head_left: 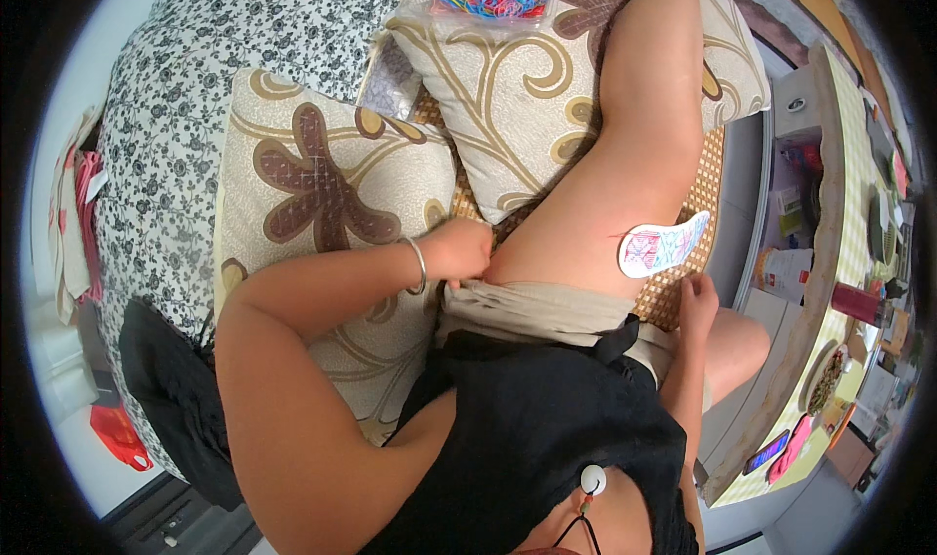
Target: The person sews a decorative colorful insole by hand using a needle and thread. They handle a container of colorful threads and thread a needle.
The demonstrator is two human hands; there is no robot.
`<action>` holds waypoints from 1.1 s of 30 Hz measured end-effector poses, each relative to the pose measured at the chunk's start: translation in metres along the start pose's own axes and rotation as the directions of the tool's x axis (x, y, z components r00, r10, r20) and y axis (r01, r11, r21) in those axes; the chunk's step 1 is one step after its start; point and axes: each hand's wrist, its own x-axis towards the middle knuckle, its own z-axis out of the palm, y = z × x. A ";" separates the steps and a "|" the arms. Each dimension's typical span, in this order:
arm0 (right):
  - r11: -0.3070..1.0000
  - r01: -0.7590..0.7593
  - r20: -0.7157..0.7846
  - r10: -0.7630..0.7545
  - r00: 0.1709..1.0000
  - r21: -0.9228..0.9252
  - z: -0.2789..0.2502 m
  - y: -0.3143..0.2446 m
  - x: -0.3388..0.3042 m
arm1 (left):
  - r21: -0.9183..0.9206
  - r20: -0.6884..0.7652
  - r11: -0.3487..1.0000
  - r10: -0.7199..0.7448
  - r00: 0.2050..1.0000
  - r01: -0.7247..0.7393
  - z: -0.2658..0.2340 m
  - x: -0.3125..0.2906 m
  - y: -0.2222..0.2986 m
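Two patterned cushions (322,179) lie on the bed beside the bent leg (625,155). On that leg rests the embroidered insole (664,246): light, thin, floppy, best pinched at its edge. Left hand (457,252) is closed, pinching shorts (537,311) fabric; right hand (698,299) rests loosely curled, empty, below the insole.

The cushions (332,179) are cream with brown flowers, the quilt (185,96) black-and-white floral, the insole (664,246) white with red and blue stitching.
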 end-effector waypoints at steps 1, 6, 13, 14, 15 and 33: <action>1.000 -0.013 -0.001 0.013 1.000 -0.003 0.000 0.002 0.000 | -0.196 -0.071 0.974 -0.131 0.989 0.115 0.002 0.006 -0.007; 0.999 -0.035 -0.015 0.035 0.999 -0.001 0.000 0.010 0.002 | 0.302 -0.458 0.948 0.234 0.858 -0.097 0.019 0.037 -0.016; 0.990 -0.113 -0.030 0.111 0.993 -0.078 -0.009 -0.007 0.002 | 0.273 -0.579 0.961 0.195 0.792 -0.037 0.033 0.072 -0.029; 0.987 -0.140 -0.022 0.139 0.990 -0.085 -0.009 -0.005 0.003 | 0.223 -0.623 0.975 0.158 0.766 -0.019 0.034 0.069 -0.020; 0.991 -0.121 -0.042 0.118 0.992 -0.063 -0.009 -0.002 0.003 | 0.215 -0.643 0.975 0.186 0.743 -0.057 0.035 0.068 -0.017; 0.996 -0.052 -0.107 0.044 0.993 -0.074 -0.022 0.002 -0.023 | -0.152 -0.806 0.858 0.179 0.564 -0.490 -0.017 -0.022 0.085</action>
